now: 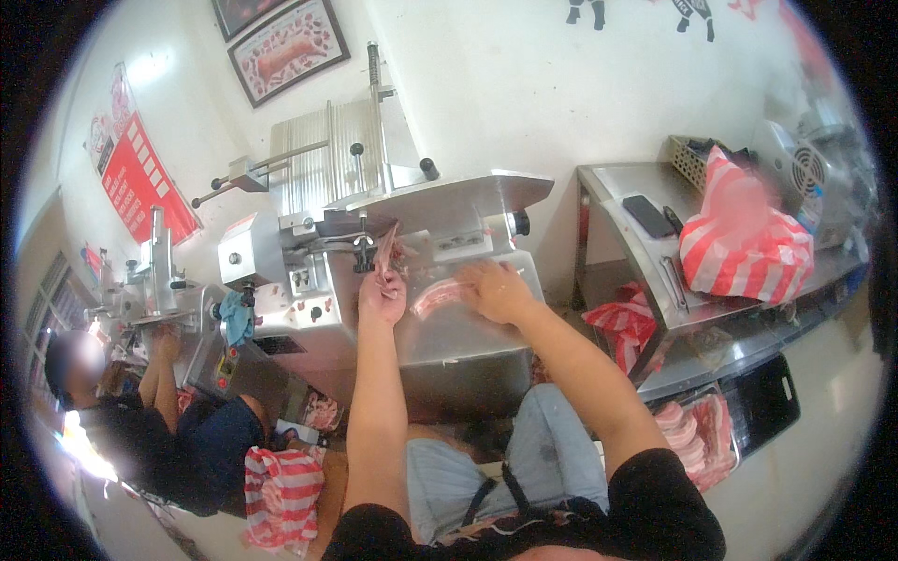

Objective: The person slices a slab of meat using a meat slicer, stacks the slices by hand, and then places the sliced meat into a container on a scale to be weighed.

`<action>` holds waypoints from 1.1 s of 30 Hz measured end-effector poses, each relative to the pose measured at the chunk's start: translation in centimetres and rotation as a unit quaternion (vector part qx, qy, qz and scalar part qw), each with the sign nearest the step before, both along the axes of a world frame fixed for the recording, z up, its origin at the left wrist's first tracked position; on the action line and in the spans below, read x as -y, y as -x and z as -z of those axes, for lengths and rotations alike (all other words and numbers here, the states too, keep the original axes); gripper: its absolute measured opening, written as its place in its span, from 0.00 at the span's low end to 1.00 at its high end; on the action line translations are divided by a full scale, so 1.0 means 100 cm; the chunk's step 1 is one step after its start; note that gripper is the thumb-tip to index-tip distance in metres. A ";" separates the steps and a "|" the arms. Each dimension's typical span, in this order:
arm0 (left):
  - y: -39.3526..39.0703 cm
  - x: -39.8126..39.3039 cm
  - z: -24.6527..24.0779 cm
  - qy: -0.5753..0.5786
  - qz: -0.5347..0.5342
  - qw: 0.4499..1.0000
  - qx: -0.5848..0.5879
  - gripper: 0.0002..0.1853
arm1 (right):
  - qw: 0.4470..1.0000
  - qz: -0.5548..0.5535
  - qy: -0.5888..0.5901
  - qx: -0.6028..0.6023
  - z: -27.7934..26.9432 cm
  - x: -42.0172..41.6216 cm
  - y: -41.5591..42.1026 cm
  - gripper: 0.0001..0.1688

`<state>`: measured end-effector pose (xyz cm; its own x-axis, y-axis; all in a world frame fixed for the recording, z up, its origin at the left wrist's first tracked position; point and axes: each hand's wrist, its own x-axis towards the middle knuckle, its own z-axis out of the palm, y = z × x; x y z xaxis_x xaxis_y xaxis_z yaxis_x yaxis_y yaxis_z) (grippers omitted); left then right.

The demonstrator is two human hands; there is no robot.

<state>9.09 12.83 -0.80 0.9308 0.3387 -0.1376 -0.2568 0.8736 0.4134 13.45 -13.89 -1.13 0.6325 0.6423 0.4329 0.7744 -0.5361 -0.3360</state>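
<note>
A meat slicer [463,200] of bare metal stands before me. My left hand [384,296] pinches a thin strip of meat [385,263] that hangs below the slicer's blade cover, near a black wing knob. Small scraps lie beside that strip. My right hand [497,289] rests over the metal receiving surface, its fingers against the right end of a slice of pork [436,298] with pale fat streaks. Whether those fingers grip the slice is hidden by the hand.
To the right a steel table [631,186] bears a phone [648,216], wrenches [673,282] and a striped plastic bag [744,245]. A tray of pork slabs [701,435] sits low beneath. At left a co-worker [161,435] works at another slicer [158,308]; a striped bag of meat [284,494] is nearby.
</note>
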 end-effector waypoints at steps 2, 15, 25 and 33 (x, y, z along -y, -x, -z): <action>0.018 0.009 0.005 -0.091 0.003 0.996 0.023 0.05 | 0.990 -0.022 -0.125 -0.057 0.005 0.000 -0.008 0.33; 0.021 0.028 -0.008 -0.893 -0.058 0.441 -0.069 0.13 | 0.977 0.143 -0.095 0.124 -0.004 0.005 -0.007 0.18; -0.075 0.006 -0.030 -0.024 -0.035 0.999 -0.016 0.12 | 0.993 -0.037 0.105 0.042 -0.002 0.006 0.006 0.34; -0.085 -0.049 0.012 0.061 0.051 0.996 0.040 0.09 | 0.995 -0.053 0.076 0.049 -0.002 0.001 0.005 0.30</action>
